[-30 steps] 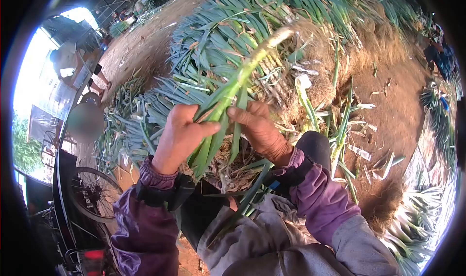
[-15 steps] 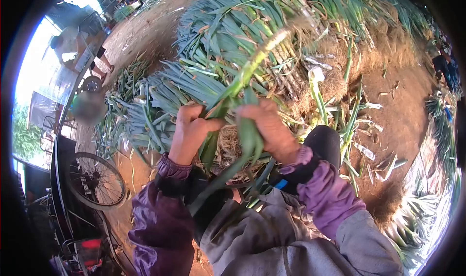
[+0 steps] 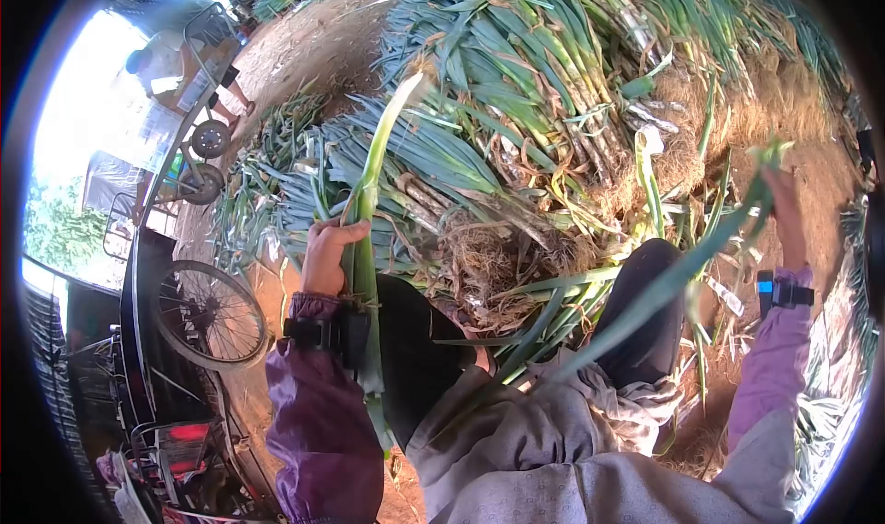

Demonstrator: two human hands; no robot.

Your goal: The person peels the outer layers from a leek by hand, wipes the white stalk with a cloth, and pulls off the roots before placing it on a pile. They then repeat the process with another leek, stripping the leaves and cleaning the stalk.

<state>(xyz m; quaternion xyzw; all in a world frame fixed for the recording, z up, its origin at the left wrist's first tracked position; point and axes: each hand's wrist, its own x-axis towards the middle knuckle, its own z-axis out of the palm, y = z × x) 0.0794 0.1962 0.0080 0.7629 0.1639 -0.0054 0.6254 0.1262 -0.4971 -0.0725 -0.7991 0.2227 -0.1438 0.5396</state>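
Note:
My left hand (image 3: 326, 255) is closed round a leek (image 3: 374, 169), which stands nearly upright with its pale root end up and its green leaves hanging past my wrist. Out to the right, my right hand (image 3: 784, 197) grips the end of a long green leaf (image 3: 659, 294), which trails down and left across my knee and is blurred in part. The leaf and the leek are apart. Between the hands, bundled leeks with brown roots (image 3: 479, 257) lie on the ground in front of my knees.
A large heap of leeks (image 3: 553, 72) fills the back. At the left are a spoked wheel (image 3: 210, 312) and a cart frame, with a person (image 3: 175, 72) bending behind them. Loose leaves and peelings lie on the brown ground (image 3: 774, 238). More leeks lie at the right edge.
My hands were close together on the leek. My right hand has moved far right with a leaf, now separate from the leek. My left hand has shifted slightly left, and the leek is more upright.

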